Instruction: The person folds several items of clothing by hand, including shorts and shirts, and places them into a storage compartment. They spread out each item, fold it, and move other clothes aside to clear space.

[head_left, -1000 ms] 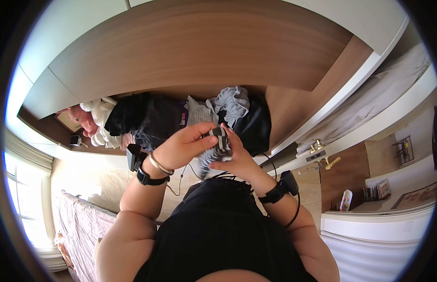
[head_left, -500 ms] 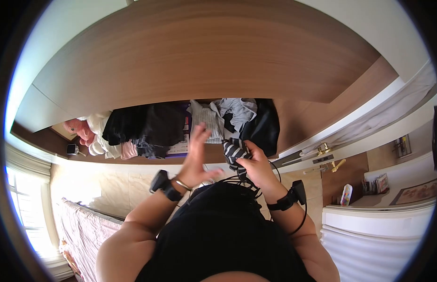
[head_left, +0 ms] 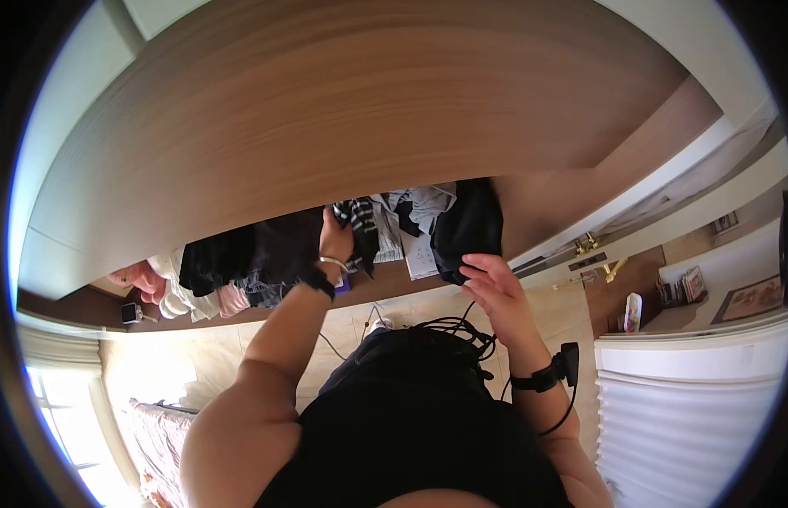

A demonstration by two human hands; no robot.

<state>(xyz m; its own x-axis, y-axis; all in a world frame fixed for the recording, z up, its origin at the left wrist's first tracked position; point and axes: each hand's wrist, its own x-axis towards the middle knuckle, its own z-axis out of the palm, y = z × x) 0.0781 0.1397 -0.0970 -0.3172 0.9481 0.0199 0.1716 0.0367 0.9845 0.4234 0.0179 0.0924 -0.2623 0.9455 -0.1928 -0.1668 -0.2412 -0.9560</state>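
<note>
- Since half a second ago the striped cloth (head_left: 362, 222) has gone from the right hand (head_left: 493, 286) to the left hand (head_left: 334, 241), which was spread in the air and now reaches up into the shelf (head_left: 394, 288).
- Broad wooden panel (head_left: 368, 110): fills the top of the view, its lower edge just above the row of clothes.
- White ribbed cabinet (head_left: 690, 406): at the far right, well apart from both hands.
- Dark clothes (head_left: 258, 254): heaped on the shelf, just left of the left hand.
- Black garment (head_left: 470, 224): at the right end of the row, hanging over the shelf edge just above the right hand.
- Grey garment (head_left: 428, 203): between the striped cloth and the black garment.
- Striped cloth: among the clothes on the shelf, touching the left hand on its right side.
- Left hand: back toward the camera, fingers hidden in the cloth, so I cannot tell whether it grips. A bangle (head_left: 333, 262) and a black band (head_left: 317, 281) sit on the wrist.
- Right hand: empty, fingers loosely spread, tips just at the lower edge of the black garment.
- Black cables (head_left: 453, 330): bunched against the chest, below the right hand.
- White paper (head_left: 419, 254): on the shelf, under the grey garment.
- Pink soft toy (head_left: 135, 278): at the far left end of the shelf.
</note>
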